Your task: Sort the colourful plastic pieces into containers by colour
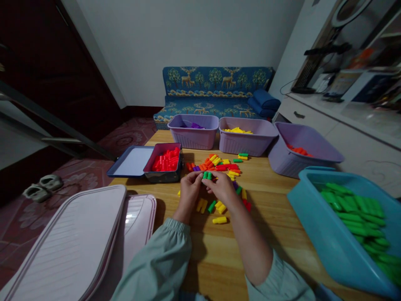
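Observation:
My left hand and my right hand meet over the middle of the wooden table, fingers closed in a pinch. Between their fingertips are small green plastic pieces, side by side; how they join is too small to tell. Just beyond lies a loose pile of orange, red, yellow and purple pieces. Nearer to me, below the hands, are a green piece, some yellow pieces and a single yellow piece.
Purple bins hold purple, yellow and orange-red pieces along the back and right. A teal bin of green pieces stands right. An open box of red pieces is left, beside stacked pale lids. A patterned sofa stands behind.

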Motion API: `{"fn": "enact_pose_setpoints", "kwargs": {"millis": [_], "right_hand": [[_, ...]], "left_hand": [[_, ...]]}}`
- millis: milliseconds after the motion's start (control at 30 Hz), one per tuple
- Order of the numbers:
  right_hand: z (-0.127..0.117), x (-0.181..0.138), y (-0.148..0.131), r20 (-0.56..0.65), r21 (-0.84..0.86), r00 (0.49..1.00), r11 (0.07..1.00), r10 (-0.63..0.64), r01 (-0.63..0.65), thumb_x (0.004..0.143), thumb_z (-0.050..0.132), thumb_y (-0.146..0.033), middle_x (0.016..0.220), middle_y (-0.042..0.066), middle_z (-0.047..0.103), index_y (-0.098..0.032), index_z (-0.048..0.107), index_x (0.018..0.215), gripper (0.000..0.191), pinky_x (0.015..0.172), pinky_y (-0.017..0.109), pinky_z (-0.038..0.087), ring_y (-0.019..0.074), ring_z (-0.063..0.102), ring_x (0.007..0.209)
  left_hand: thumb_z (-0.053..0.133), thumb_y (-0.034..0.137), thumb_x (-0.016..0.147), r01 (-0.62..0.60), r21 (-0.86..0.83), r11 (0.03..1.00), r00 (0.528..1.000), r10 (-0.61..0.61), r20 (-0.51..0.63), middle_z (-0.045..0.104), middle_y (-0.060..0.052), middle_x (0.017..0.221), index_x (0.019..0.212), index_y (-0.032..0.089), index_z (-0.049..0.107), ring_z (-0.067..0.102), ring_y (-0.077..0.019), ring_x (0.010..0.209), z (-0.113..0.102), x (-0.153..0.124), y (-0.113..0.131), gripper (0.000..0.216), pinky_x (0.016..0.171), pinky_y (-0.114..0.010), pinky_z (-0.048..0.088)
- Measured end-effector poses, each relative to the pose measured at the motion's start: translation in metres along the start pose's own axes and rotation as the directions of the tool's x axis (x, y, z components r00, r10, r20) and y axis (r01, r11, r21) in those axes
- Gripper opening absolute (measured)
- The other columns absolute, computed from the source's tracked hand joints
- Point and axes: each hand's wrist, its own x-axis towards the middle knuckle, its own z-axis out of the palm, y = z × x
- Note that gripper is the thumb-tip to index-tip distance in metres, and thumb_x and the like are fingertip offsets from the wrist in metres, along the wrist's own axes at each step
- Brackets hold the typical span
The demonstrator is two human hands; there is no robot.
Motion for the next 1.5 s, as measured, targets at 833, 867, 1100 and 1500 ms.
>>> {"fn": "enact_pose_setpoints", "kwargs": {"millis": [833, 867, 1100, 1500], "right_hand": [[-0.130, -0.018, -0.055, -0.860, 0.505, 0.452, 0.516, 0.236, 0.692, 0.096, 0.038, -0.047, 0.097, 0.005, 0.065, -0.019, 0.058, 0.082, 0.037, 0.066, 0.018, 0.055, 0.0076, 0.065, 0.078], [-0.136, -0.019, -0.053, -0.868, 0.495, 0.432, 0.498, 0.246, 0.712, 0.096, 0.037, -0.047, 0.099, 0.006, 0.064, -0.020, 0.058, 0.080, 0.038, 0.066, 0.018, 0.055, 0.0080, 0.065, 0.082], [-0.168, -0.019, -0.029, -0.875, 0.480, 0.399, 0.380, 0.274, 0.791, 0.094, 0.028, -0.058, 0.106, 0.005, 0.062, -0.023, 0.058, 0.072, 0.051, 0.058, 0.017, 0.053, 0.0088, 0.064, 0.094], [-0.144, -0.016, -0.039, -0.828, 0.546, 0.500, 0.566, 0.253, 0.617, 0.090, 0.033, -0.034, 0.090, 0.002, 0.065, -0.024, 0.055, 0.078, 0.027, 0.047, 0.020, 0.043, 0.0081, 0.059, 0.061]], "left_hand": [[0.065, 0.031, 0.077, -0.031, 0.040, 0.999, 0.996, 0.027, 0.088, 0.071, -0.005, 0.078, 0.094, 0.011, 0.071, 0.061, -0.0105, 0.058, 0.007, -0.008, 0.002, 0.027, 0.056, -0.020, 0.047], [0.064, 0.030, 0.077, -0.035, 0.043, 0.998, 0.995, 0.032, 0.089, 0.071, -0.005, 0.078, 0.094, 0.011, 0.071, 0.061, -0.0107, 0.059, 0.007, -0.008, 0.001, 0.027, 0.056, -0.020, 0.047], [0.064, 0.029, 0.077, -0.027, 0.052, 0.998, 0.996, 0.022, 0.087, 0.071, -0.006, 0.081, 0.096, 0.012, 0.071, 0.061, -0.0111, 0.060, 0.006, -0.007, -0.001, 0.027, 0.057, -0.021, 0.048], [0.061, 0.028, 0.080, -0.069, 0.116, 0.991, 0.991, 0.055, 0.119, 0.072, -0.007, 0.086, 0.097, 0.012, 0.070, 0.062, -0.0123, 0.063, 0.003, -0.004, -0.005, 0.025, 0.061, -0.023, 0.049]]}}
